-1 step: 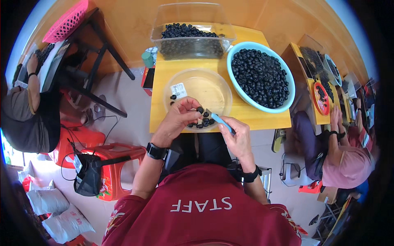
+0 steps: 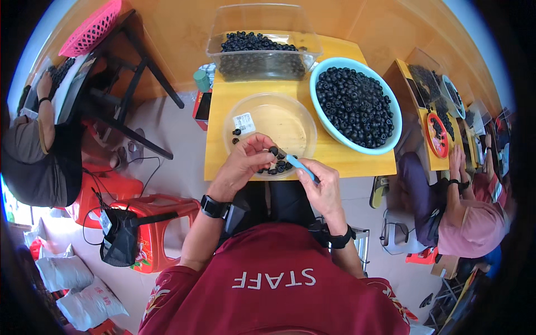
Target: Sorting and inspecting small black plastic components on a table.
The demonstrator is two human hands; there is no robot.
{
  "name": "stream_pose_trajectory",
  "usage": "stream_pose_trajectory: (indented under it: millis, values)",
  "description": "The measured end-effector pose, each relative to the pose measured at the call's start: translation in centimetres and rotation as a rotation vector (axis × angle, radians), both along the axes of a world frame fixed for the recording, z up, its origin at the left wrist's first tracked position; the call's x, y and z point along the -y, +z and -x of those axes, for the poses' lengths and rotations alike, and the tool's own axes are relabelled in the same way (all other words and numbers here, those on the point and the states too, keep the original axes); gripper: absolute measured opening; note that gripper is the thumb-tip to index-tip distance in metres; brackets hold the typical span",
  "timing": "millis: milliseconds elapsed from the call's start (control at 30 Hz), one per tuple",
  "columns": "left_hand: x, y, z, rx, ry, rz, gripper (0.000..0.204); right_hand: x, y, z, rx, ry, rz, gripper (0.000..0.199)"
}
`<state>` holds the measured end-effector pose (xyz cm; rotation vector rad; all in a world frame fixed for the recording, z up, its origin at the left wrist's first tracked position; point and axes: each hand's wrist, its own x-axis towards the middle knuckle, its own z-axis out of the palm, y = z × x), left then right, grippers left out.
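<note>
My left hand (image 2: 249,159) is closed over the round clear tub (image 2: 287,120), pinching a small round black bead-like piece (image 2: 273,151) between thumb and fingers. From the right, my right hand (image 2: 322,187) grips the light blue handle of a small knife (image 2: 301,167). Its short blade points left and meets or nearly meets the pinched bead; the exact contact is too small to tell. Several loose black beads (image 2: 281,167) lie in the tub under the blade, and a couple more sit beside the white label at its left. My fingers hide part of the near rim.
On the yellow table (image 2: 346,167), a light blue basin (image 2: 314,103) heaped with black beads stands right, and a clear box (image 2: 220,36) holding more stands behind. A green-lidded container (image 2: 201,81) is left. Red stools (image 2: 162,209) and co-workers (image 2: 469,223) flank me.
The knife blade sits very slightly closer to the bead in my left hand. Both hands keep the same grip, and the containers stay in place.
</note>
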<state>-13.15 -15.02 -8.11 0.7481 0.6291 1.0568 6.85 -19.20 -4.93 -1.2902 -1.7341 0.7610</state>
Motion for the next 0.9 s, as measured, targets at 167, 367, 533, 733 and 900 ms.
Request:
stream_pose_trajectory:
  millis: [167, 367, 533, 733, 900]
  values:
    - [0.6, -0.6, -0.2, 0.181, -0.032, 0.046, 0.02, 0.3, 0.5, 1.2, 0.001, 0.042, -0.054, 0.017]
    - [1.0, -0.9, -0.2, 0.272, -0.029, 0.1, 0.022, 0.4, 0.5, 1.4, 0.053, 0.036, -0.074, 0.017]
    - [1.1, -1.2, -0.1, 0.333, -0.044, 0.102, 0.02, 0.4, 0.8, 1.4, 0.079, 0.045, -0.057, 0.017]
    - [1.0, -2.0, 0.2, 0.357, -0.065, 0.11, 0.014, 0.2, 0.5, 1.4, 0.08, 0.07, -0.081, 0.019]
    - [1.5, -1.4, 0.2, 0.391, -0.071, 0.145, 0.013, -0.4, -0.4, 0.8, 0.112, 0.088, -0.082, 0.019]
